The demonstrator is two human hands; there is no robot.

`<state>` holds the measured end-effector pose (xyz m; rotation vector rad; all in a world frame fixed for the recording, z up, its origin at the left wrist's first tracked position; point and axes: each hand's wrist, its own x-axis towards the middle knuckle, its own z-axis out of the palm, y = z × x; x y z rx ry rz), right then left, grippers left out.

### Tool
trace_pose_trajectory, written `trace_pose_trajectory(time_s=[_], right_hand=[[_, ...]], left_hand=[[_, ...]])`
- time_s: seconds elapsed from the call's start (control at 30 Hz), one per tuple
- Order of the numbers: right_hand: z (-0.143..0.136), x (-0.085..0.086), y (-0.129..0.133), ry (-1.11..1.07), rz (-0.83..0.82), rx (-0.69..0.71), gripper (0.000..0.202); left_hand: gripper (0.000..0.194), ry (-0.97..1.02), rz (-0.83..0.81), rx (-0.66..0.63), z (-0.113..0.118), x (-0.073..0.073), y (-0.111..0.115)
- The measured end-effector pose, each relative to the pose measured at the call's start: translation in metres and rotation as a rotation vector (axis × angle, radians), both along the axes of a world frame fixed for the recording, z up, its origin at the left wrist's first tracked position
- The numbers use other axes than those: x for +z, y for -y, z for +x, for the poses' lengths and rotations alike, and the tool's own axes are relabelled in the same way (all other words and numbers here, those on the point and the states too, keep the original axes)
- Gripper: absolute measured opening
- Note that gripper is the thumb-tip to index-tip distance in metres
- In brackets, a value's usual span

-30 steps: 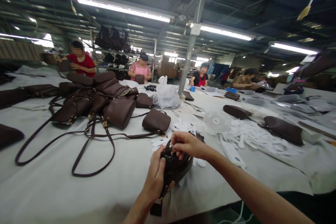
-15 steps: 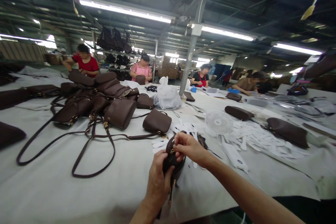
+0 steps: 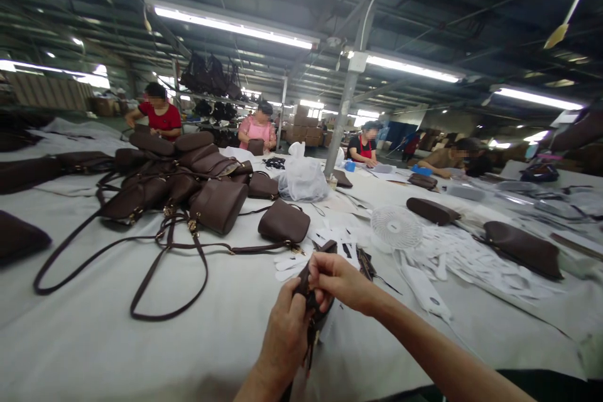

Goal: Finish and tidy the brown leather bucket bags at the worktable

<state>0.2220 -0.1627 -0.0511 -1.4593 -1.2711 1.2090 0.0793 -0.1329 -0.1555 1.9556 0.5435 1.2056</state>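
While the left hand (image 3: 286, 334) wraps its fingers around the lower part of a small dark brown bag (image 3: 311, 292), the right hand (image 3: 336, 279) pinches the bag's upper edge; the bag is held upright just above the near edge of the white table (image 3: 94, 339); a heap of brown bags (image 3: 188, 182) with long straps lies beyond to the left; a small white fan (image 3: 396, 227) rests to the right among white paper pieces (image 3: 466, 254).
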Motion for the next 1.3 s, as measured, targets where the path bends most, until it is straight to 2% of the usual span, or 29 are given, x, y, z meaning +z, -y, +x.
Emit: trace_pose_trajectory(time_s=[0.17, 0.27, 0.33, 0.43, 0.53, 0.67, 0.8, 0.93, 1.03, 1.1, 1.17, 1.23, 1.3], right_hand=[[-0.001, 0.002, 0.002, -0.067, 0.016, 0.057, 0.030], [-0.001, -0.001, 0.003, -0.106, 0.002, 0.085, 0.035], [-0.003, -0.004, 0.002, -0.117, -0.013, 0.094, 0.037], [-0.006, -0.008, -0.001, -0.112, -0.018, 0.098, 0.037], [-0.011, -0.010, -0.003, -0.096, -0.023, 0.128, 0.034], [-0.023, -0.007, 0.000, -0.036, -0.053, 0.207, 0.026], [-0.031, -0.001, 0.001, -0.055, -0.040, 0.220, 0.021], [-0.047, -0.012, -0.008, 0.013, 0.081, 0.133, 0.009], [-0.065, -0.022, -0.017, 0.099, 0.145, 0.060, 0.003], [-0.069, -0.019, -0.021, 0.219, 0.236, 0.064, 0.013], [-0.059, -0.007, -0.022, 0.488, 0.396, 0.107, 0.026], [-0.036, 0.007, -0.023, 0.855, 0.542, 0.156, 0.052], [-0.009, 0.015, -0.024, 1.190, 0.563, 0.222, 0.082]], left_hand=[[0.028, 0.022, 0.225, -0.022, -0.015, -0.001, -0.004], [0.038, 0.086, 0.353, -0.008, -0.026, -0.011, -0.005], [0.050, 0.155, 0.382, -0.006, -0.030, -0.021, -0.005], [0.066, 0.145, 0.260, 0.052, -0.030, -0.035, -0.002], [0.068, 0.056, 0.066, 0.069, -0.024, -0.039, 0.002], [0.046, 0.081, -0.058, -0.038, -0.023, -0.025, 0.002], [0.040, 0.089, -0.021, -0.073, -0.033, -0.007, -0.008], [0.038, 0.040, -0.077, -0.013, -0.040, -0.010, -0.018], [0.038, 0.090, -0.179, 0.102, -0.040, -0.017, -0.025], [0.040, 0.129, -0.224, 0.153, -0.040, -0.017, -0.030], [0.039, 0.136, -0.255, 0.144, -0.042, -0.015, -0.035], [0.038, 0.117, -0.270, 0.110, -0.047, -0.011, -0.038], [0.037, 0.088, -0.270, 0.077, -0.053, -0.007, -0.039]])
